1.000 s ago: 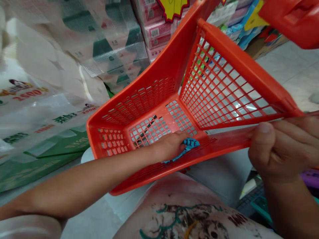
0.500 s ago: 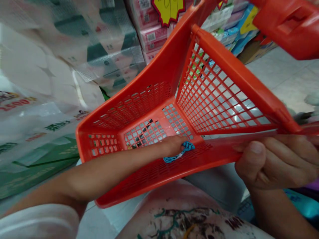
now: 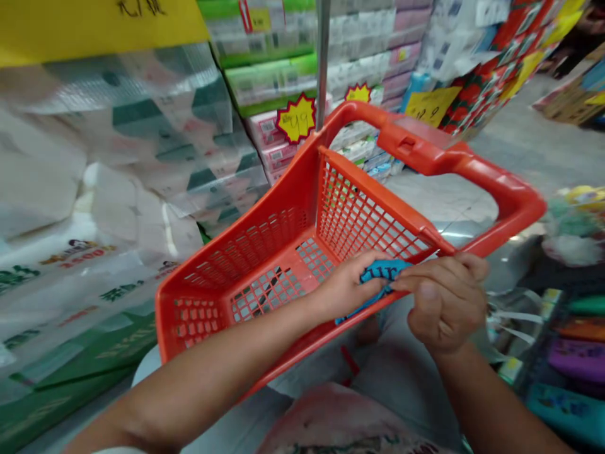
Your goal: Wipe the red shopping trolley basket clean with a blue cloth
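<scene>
My left hand reaches into the red shopping cart from the left and is closed on a blue cloth with black lettering. Part of the cloth hangs below the fingers, along the cart's near side. Over the near rim, my right hand is closed with curled fingers. Its fingertips meet the cloth's right end, close to the left thumb. The fingers hide some of the cloth. Below the hands, the cart's grid floor shows.
The cart's handle curves at the right. Wrapped packs are stacked along the left, and more packages line the back with yellow price signs. Colourful packaged goods stand at lower right.
My left hand has lifted the blue cloth up and right, toward my right hand. The right hand's fingers have moved from the rim to the cloth. The view now takes in the whole handle.
</scene>
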A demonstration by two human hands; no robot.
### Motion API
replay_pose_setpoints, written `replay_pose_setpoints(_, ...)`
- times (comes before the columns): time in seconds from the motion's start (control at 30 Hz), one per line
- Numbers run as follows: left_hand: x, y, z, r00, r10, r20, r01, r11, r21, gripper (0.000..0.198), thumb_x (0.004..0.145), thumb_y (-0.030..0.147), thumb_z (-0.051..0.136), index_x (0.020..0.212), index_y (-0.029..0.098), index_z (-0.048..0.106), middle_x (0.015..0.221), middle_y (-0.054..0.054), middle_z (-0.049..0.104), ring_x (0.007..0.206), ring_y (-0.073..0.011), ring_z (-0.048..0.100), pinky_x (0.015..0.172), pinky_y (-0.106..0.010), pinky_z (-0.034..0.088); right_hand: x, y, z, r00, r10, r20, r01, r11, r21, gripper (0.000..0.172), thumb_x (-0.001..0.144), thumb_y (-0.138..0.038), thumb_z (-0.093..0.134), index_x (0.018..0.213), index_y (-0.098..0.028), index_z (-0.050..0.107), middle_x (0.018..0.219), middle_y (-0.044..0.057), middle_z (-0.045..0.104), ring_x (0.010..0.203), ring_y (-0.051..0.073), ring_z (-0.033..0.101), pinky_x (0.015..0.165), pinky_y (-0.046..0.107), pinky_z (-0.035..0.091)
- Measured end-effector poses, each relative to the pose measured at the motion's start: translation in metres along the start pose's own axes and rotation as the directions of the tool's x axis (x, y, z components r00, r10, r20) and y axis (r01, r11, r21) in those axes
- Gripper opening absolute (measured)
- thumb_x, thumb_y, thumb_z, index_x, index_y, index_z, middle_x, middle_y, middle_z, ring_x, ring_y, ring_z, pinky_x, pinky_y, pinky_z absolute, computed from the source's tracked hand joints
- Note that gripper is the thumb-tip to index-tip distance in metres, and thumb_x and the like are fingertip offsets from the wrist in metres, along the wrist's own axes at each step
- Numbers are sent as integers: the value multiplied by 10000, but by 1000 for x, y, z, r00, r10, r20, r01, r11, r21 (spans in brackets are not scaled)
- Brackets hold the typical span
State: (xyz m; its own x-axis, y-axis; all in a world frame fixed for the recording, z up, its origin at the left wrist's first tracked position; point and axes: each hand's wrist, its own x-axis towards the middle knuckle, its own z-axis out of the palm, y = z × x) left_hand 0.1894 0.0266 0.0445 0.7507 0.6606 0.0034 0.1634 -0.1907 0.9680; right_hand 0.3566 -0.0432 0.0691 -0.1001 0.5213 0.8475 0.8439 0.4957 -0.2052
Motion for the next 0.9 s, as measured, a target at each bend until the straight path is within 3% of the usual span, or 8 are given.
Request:
replay_pose_setpoints(0.17, 6, 5, -5, 998, 29, 51, -33, 995, 94, 256, 830, 156, 585, 1076, 190, 648, 985, -13, 678, 884, -153, 623, 835, -285, 508, 18, 35, -11, 945, 88, -314, -100, 995, -23, 400, 992, -237, 426, 701, -213, 699, 741, 18, 720, 720, 181, 672, 862, 433, 444)
replay_pose_setpoints(0.27, 24, 27, 0, 993, 120, -17, -118, 989, 94, 323, 880, 203, 564, 1200, 210, 607, 1165, -31, 655, 1064, -159, 608, 970, -288, 476, 31, 53, -8, 885, 184, -429, -224, 974, -44, 408, 1031, -283, 372, 927, -180, 753, 1056, 107, 747, 1071, 262, 673, 973, 479, 458)
replay_pose_setpoints(0.33, 31, 35, 5, 984, 170, -54, -163, 981, 105, 355, 868, 175, 559, 1220, 209, 595, 1212, -36, 639, 1137, -164, 583, 1042, -299, 436, 36, 56, -5, 894, 232, -384, -273, 960, -55, 405, 1041, -296, 358, 1030, -170, 743, 1154, 117, 732, 1154, 266, 648, 1089, 533, 380)
replay_pose_setpoints(0.47, 25, 26, 5, 985, 174, 11, -174, 973, 152, 223, 817, 139, 559, 1012, 184, 655, 945, -15, 674, 897, -165, 628, 857, -297, 513, 39, 63, -11, 954, 247, -168, -265, 960, -93, 458, 1055, -300, 314, 921, -201, 741, 892, 43, 775, 876, 184, 709, 1159, 513, 303)
replay_pose_setpoints(0.67, 33, 50, 5, 954, 301, 10, -297, 936, 187, 302, 897, 207, 535, 1192, 222, 600, 1148, -37, 654, 1088, -178, 609, 991, -314, 474, 42, 92, -24, 934, 270, -232, -300, 948, -106, 569, 1057, -376, 330, 649, -209, 689, 552, 15, 656, 622, 165, 636, 890, 400, 469)
replay_pose_setpoints(0.73, 46, 63, 10, 924, 379, 45, -371, 863, 344, 326, 905, 203, 533, 1224, 239, 591, 1162, -32, 639, 1097, -177, 596, 982, -298, 468, 43, 93, -23, 925, 289, -248, -320, 942, -98, 593, 1058, -384, 335, 592, -211, 659, 494, 3, 611, 568, 151, 607, 867, 389, 460)
replay_pose_setpoints(0.83, 62, 70, 14, 883, 457, 101, -367, 540, 757, 338, 984, 266, 446, 1308, 253, 543, 1234, -52, 600, 1070, -200, 580, 907, -313, 487, 43, 88, -24, 935, 276, -223, -304, 947, -103, 596, 1055, -372, 349, 545, -209, 611, 478, -5, 583, 548, 139, 592, 848, 373, 451)
replay_pose_setpoints(0.9, 69, 66, 11, 877, 468, 107, -307, 376, 874, 339, 1024, 296, 368, 1317, 258, 534, 1260, -61, 586, 1040, -214, 568, 868, -332, 488, 42, 85, -25, 942, 259, -213, -285, 953, -105, 585, 1050, -351, 356, 531, -207, 583, 480, -7, 573, 547, 137, 587, 838, 366, 445)
